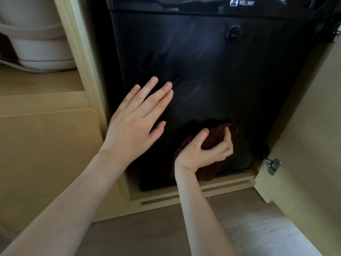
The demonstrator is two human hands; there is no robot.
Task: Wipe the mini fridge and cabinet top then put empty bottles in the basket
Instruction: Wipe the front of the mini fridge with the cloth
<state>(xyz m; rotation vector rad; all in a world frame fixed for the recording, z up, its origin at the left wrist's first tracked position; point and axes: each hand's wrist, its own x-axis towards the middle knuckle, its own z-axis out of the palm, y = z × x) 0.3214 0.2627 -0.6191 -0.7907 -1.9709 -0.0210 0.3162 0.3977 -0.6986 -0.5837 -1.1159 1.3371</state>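
Observation:
A black mini fridge (212, 61) with a white WELLWAY logo stands inside a light wooden cabinet, its door shut. My left hand (136, 117) lies flat and open against the left part of the fridge door, fingers spread. Lower down, my right hand (203, 150) grips a bunched dark brown cloth (219, 135) and presses it on the bottom of the door. Part of the cloth hangs below my wrist. No bottles or basket are in view.
The cabinet door (310, 137) stands open at the right, with a metal hinge (272, 164) near its lower edge. A white container (36, 43) sits on a shelf at the upper left. Below it is a closed wooden panel (48, 154). Wooden floor lies along the bottom.

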